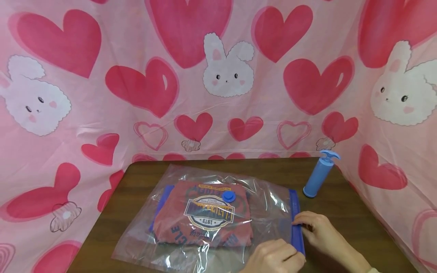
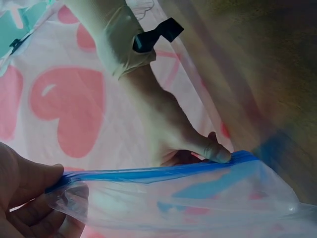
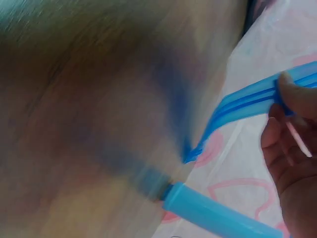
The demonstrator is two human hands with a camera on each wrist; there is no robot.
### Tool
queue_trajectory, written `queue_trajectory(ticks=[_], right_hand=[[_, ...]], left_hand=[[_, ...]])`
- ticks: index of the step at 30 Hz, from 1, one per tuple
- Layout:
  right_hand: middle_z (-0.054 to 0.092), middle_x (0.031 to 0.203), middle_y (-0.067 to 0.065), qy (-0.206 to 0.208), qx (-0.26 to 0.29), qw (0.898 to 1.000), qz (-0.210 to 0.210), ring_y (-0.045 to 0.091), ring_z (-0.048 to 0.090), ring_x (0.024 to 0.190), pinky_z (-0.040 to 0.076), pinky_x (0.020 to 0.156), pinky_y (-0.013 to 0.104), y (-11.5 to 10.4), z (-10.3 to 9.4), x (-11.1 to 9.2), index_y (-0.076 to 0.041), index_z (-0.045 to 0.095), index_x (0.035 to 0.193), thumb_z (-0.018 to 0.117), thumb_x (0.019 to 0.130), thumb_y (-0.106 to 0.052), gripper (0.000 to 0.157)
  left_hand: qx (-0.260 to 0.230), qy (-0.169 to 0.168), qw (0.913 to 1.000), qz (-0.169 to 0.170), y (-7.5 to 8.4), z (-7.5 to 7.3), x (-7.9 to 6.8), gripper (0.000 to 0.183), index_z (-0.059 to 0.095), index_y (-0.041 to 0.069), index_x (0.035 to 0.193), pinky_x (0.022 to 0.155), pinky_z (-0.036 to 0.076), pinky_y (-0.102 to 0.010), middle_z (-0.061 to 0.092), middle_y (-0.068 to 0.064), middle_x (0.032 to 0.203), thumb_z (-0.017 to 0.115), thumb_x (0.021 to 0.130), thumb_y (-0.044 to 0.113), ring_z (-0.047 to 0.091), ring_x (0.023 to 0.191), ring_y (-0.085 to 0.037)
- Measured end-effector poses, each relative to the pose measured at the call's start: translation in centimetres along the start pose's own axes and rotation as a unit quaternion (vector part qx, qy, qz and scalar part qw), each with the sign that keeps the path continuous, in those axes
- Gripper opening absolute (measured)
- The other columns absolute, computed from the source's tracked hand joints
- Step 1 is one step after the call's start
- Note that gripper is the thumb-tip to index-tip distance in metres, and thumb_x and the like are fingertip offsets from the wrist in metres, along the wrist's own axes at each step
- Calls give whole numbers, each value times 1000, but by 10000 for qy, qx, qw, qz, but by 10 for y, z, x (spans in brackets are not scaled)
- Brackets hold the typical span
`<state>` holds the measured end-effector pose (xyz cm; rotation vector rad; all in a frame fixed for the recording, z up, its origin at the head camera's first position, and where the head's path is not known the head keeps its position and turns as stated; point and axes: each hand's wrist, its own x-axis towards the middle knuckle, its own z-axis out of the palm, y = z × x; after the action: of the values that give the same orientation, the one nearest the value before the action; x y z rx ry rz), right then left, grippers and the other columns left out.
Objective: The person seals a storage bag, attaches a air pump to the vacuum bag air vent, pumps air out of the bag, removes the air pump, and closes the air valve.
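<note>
A clear plastic vacuum storage bag [image 1: 136, 239] lies on the table, with a folded red printed garment [image 1: 170, 223] inside. A round blue valve cap [image 1: 228, 196] sits on its top. Along the bag's right side runs a blue zip strip [image 1: 296, 204]. My left hand [image 1: 276, 256] pinches the near end of this strip, as the left wrist view also shows. Farther along, my right hand [image 1: 317, 230] pinches a small dark blue zip slider [image 3: 281, 99] on the strip, between thumb and fingers. The palm side of the right hand [image 3: 297, 134] shows in the right wrist view.
A blue hand pump [image 1: 317, 176] stands upright beyond my right hand, near the table's back right. The brown wooden table [image 1: 150, 170] is bordered by pink cloth [image 1: 191, 106] printed with hearts and rabbits. Something blue shows at the garment's left edge.
</note>
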<state>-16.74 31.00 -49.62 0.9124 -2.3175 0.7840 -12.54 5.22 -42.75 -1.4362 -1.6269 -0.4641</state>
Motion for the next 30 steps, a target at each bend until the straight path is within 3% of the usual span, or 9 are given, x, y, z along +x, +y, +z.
queue_trajectory(ticks=[5,9,17,30], right_hand=[[69,90,-14,-190,-101,9997,92,1,63,80,50,69,13,-2,0,7,-16,75,90,78,62,20,46],[70,90,-12,-123,-190,9997,50,4,65,80,51,70,13,-3,-1,7,-17,75,89,79,61,20,46],[73,90,-4,-55,-248,9996,-87,11,70,84,52,75,11,-1,-2,3,-15,76,88,79,61,22,46],[72,88,-6,-41,-119,9997,-221,10,69,80,52,72,12,4,3,3,-14,76,87,77,60,24,46]], left_hand=[[-68,7,9996,-270,1,0,1,21,70,23,81,70,31,-2,56,15,81,63,97,11,48,74,6],[-138,32,9989,-451,3,-1,3,20,69,23,79,70,29,-2,56,15,81,65,94,10,47,74,6],[-193,-8,9989,-421,4,-1,4,21,70,23,81,70,28,-2,54,15,80,64,97,12,46,74,6],[34,108,9997,-232,2,-1,3,32,69,24,81,69,28,-2,55,15,80,52,106,12,45,73,6]])
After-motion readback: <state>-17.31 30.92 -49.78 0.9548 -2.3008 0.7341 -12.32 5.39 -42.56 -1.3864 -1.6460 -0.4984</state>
